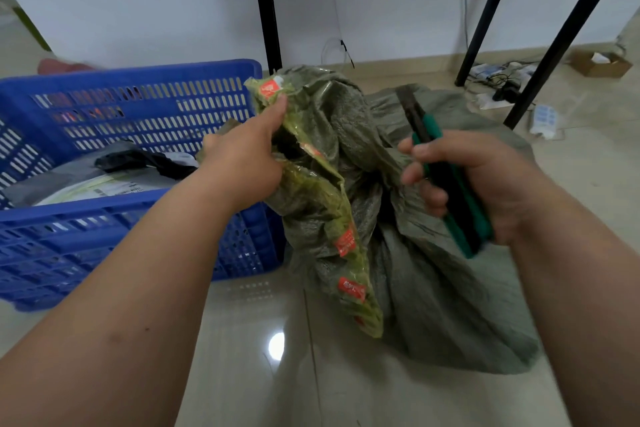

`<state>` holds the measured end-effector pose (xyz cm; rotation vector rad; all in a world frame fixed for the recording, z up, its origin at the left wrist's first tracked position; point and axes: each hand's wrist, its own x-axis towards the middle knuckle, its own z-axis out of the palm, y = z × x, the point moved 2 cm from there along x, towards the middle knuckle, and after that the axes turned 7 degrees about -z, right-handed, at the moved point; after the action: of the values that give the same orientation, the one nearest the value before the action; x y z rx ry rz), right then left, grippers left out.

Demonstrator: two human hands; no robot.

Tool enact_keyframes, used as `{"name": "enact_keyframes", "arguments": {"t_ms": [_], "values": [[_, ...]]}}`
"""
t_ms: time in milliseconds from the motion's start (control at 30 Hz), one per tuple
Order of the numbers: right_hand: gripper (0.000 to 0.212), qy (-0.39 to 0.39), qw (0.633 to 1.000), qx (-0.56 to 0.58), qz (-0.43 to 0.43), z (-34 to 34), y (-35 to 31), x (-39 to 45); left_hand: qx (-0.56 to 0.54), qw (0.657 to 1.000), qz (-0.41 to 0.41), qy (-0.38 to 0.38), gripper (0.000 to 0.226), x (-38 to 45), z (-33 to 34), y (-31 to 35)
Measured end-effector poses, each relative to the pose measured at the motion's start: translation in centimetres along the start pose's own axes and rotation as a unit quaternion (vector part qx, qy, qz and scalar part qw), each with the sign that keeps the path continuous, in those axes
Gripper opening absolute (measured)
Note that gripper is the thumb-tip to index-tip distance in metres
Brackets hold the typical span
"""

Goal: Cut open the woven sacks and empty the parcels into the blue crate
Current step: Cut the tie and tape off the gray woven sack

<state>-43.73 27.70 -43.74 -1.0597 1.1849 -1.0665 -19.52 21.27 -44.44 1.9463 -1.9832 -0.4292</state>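
Green woven sack [433,253] slumped beside blue crate [145,204] holding grey parcels [104,180].

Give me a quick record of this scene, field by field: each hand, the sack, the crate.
left hand: grips the taped mouth of the woven sack
right hand: holds green-handled cutters, jaws closed
sack: grey-green, on the tiled floor, beside the crate
blue crate: left of the sack, already holds parcels

Even indoor light, round lamp glare on glossy floor tiles [277,345], soft motion blur, wide-angle bowing at edges
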Motion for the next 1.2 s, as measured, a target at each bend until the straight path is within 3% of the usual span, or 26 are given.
{"name": "enact_keyframes", "arguments": {"t_ms": [67,133,267,333,400,500,567,633,733,833,900,1067,1200], "values": [[0.027,0.080,0.994,-0.081,0.005,1.8,2.4,1.2,-0.030,0.999,0.022,0.008,0.090,-0.3,-0.2,0.9],[0.030,0.090,0.991,-0.098,0.027,3.5,4.6,1.8,-0.068,0.997,0.038,0.005,0.092,-0.7,-0.4,1.6],[0.027,0.052,0.996,0.057,0.043,5.0,5.7,2.3,-0.128,0.991,0.038,0.029,0.097,-0.7,0.0,1.3],[0.028,0.038,0.996,0.074,0.021,5.3,5.2,2.4,-0.144,0.988,0.010,0.060,0.091,-0.4,0.2,0.9],[0.030,0.051,0.997,0.062,-0.002,5.2,4.4,2.5,-0.124,0.987,-0.033,0.094,0.087,-0.1,0.4,0.6],[0.031,0.117,0.991,-0.039,-0.049,4.3,3.0,2.6,0.000,0.981,-0.089,0.172,0.080,-0.2,0.6,0.3],[0.031,0.162,0.975,-0.120,-0.089,3.5,2.4,2.8,0.027,0.969,-0.035,0.244,0.060,-0.8,0.7,0.8],[0.031,0.189,0.960,-0.164,-0.128,3.1,1.9,2.9,0.023,0.959,0.077,0.273,0.041,-1.5,1.0,2.0],[0.036,0.197,0.941,-0.215,-0.170,3.1,1.2,2.9,0.008,0.965,0.201,0.167,0.022,-2.2,1.8,4.8],[0.035,0.180,0.928,-0.262,-0.194,3.1,0.7,2.7,-0.064,0.986,0.156,0.012,0.017,-2.4,2.3,5.7],[0.035,0.164,0.923,-0.286,-0.197,2.8,0.7,2.5,-0.081,0.988,0.129,-0.014,0.019,-2.2,2.8,5.5],[0.036,0.151,0.916,-0.312,-0.201,2.5,0.8,2.4,0.010,0.997,0.062,-0.048,0.039,-1.6,3.6,5.3],[0.038,0.144,0.901,-0.357,-0.202,2.4,0.9,2.4,-0.185,0.975,0.034,-0.115,0.032,-1.9,3.4,5.3]]}}
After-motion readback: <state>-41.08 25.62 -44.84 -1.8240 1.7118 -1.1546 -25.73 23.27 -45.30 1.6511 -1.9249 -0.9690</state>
